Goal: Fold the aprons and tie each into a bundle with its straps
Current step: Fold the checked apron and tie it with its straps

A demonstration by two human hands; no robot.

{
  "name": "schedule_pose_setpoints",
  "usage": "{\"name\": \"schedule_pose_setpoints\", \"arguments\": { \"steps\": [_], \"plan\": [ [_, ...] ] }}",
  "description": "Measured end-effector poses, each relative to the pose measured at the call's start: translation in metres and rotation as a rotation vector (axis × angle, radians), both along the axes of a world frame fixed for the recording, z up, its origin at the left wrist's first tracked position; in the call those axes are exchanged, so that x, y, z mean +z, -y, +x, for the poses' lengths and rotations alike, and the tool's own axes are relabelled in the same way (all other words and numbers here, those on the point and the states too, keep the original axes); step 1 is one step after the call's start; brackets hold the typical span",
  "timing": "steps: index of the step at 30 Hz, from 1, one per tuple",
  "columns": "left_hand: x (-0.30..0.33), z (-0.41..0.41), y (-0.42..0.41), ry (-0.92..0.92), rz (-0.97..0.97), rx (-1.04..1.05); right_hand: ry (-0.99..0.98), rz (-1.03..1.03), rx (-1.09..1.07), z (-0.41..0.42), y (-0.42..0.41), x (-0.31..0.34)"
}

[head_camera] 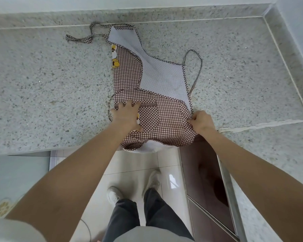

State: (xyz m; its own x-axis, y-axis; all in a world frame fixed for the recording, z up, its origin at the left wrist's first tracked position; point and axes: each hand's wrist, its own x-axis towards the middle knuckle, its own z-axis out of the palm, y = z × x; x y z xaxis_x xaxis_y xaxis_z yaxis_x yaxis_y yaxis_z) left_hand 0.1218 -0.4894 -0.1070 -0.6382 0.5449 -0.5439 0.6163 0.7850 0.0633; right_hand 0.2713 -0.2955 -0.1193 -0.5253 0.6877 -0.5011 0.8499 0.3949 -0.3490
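The brown-and-white gingham cloth apron (148,95) lies on the speckled grey stone counter (42,81), long axis running near to far, hem overhanging the near edge. The left hand (127,116) presses flat on its near-left part; the right hand (200,121) pinches its near-right edge. Both are equally near.

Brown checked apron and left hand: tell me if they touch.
Touching. The head view shows the left hand pressing flat on the brown checked apron, fingers spread over the cloth.
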Motion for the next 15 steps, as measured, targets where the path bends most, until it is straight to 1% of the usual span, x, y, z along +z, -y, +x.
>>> {"name": "schedule_pose_setpoints", "arguments": {
  "steps": [3,6,9,12,15],
  "plan": [
    [0.003,0.0,-0.001,-0.03,-0.03,-0.022,-0.044,0.049,0.034,0.0,0.0,0.006],
    [0.003,0.0,0.004,-0.047,-0.038,-0.038,-0.02,0.053,0.054,0.001,0.001,0.011],
    [0.006,-0.003,0.008,-0.055,-0.004,-0.033,-0.009,0.071,0.059,-0.005,0.004,0.015],
    [0.016,-0.011,0.005,-0.031,0.053,0.0,-0.056,0.15,0.15,-0.018,0.007,0.019],
    [0.026,-0.023,-0.001,-0.018,0.086,0.01,-0.169,0.115,0.288,-0.043,0.013,0.027]
  ]
}}
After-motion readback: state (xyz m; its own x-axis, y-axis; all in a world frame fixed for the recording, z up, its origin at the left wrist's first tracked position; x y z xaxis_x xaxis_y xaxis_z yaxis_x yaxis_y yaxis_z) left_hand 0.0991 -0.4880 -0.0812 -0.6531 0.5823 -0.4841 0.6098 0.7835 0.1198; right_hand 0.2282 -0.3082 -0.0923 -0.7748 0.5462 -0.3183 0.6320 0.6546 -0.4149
